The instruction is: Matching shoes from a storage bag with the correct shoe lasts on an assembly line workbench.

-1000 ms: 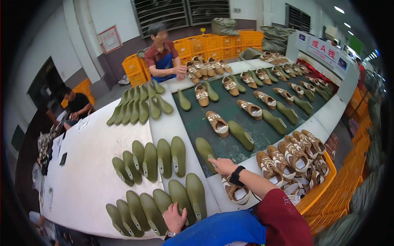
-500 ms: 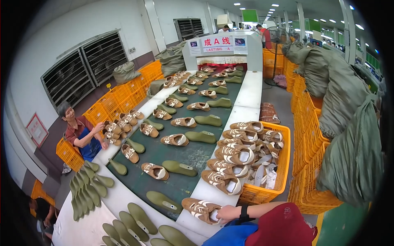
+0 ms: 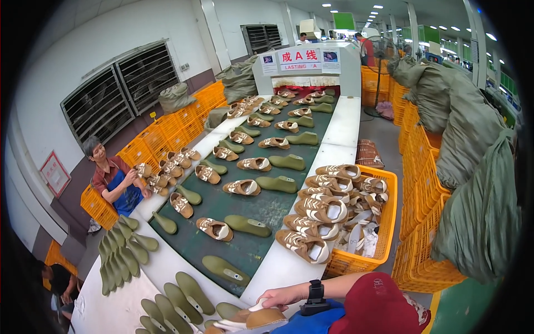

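Note:
My right hand (image 3: 283,296), with a black watch on the wrist, is at the lower edge with its fingers closed on the pale lining of a brown-and-white sneaker (image 3: 263,318). The sneaker is cut off by the frame's lower edge. Beside it stand several green shoe lasts (image 3: 193,292) on the white table (image 3: 111,303). Just beyond, a single green last (image 3: 225,270) lies on the dark green conveyor belt (image 3: 192,259). My left hand is out of view.
Rows of sneakers (image 3: 242,187) and lasts lie on the belt, which leads to a grey machine (image 3: 350,72). Sneakers line the right ledge, next to an orange crate (image 3: 384,245) of shoe parts. Across the belt, a co-worker (image 3: 111,178) holds a sneaker. Crates and sacks (image 3: 473,206) stand right.
My right hand has brought the sneaker from the white ledge down and left to the lower edge. The co-worker has raised a sneaker.

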Demonstrator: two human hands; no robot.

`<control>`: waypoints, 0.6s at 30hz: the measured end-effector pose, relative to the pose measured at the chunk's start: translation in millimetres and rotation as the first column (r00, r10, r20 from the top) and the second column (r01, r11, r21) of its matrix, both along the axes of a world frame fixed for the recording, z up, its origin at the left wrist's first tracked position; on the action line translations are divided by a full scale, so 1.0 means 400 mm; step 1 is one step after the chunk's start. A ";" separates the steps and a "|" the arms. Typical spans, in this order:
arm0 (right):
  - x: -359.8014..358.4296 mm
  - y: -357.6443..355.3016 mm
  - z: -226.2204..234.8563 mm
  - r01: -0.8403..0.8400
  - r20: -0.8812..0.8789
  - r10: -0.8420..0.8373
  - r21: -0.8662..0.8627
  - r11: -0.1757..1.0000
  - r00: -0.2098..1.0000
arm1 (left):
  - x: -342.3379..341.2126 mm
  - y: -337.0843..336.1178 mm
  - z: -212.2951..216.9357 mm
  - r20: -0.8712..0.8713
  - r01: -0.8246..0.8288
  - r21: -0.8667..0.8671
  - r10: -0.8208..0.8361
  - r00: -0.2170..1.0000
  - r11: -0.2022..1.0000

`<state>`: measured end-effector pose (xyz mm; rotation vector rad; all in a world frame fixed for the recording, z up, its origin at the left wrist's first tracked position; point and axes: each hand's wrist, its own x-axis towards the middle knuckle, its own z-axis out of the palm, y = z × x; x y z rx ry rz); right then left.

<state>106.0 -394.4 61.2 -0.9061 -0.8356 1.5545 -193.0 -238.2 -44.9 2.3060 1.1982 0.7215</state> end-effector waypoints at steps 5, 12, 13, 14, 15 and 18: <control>-0.016 -0.002 -0.100 0.136 -0.317 -0.194 -0.196 0.971 0.929 | 0.091 0.023 0.076 0.061 0.081 -0.098 -0.075 0.995 0.992; -0.016 0.016 -0.115 -0.014 -0.467 -0.095 -0.225 0.974 0.879 | 0.216 0.081 0.215 0.060 0.296 -0.227 -0.290 0.955 0.928; -0.020 0.011 -0.123 0.019 -0.455 -0.116 -0.213 0.977 0.883 | 0.242 0.078 0.232 0.069 0.318 -0.248 -0.311 0.948 0.915; -0.025 0.004 -0.126 0.032 -0.461 -0.128 -0.211 0.977 0.878 | 0.263 0.072 0.248 0.079 0.336 -0.271 -0.327 0.942 0.902; -0.029 -0.002 -0.116 0.047 -0.478 -0.151 -0.223 0.974 0.865 | 0.281 0.068 0.260 0.091 0.349 -0.293 -0.338 0.937 0.890; -0.030 0.001 -0.118 0.078 -0.504 -0.181 -0.219 0.973 0.844 | 0.305 0.047 0.288 0.125 0.359 -0.371 -0.338 0.933 0.856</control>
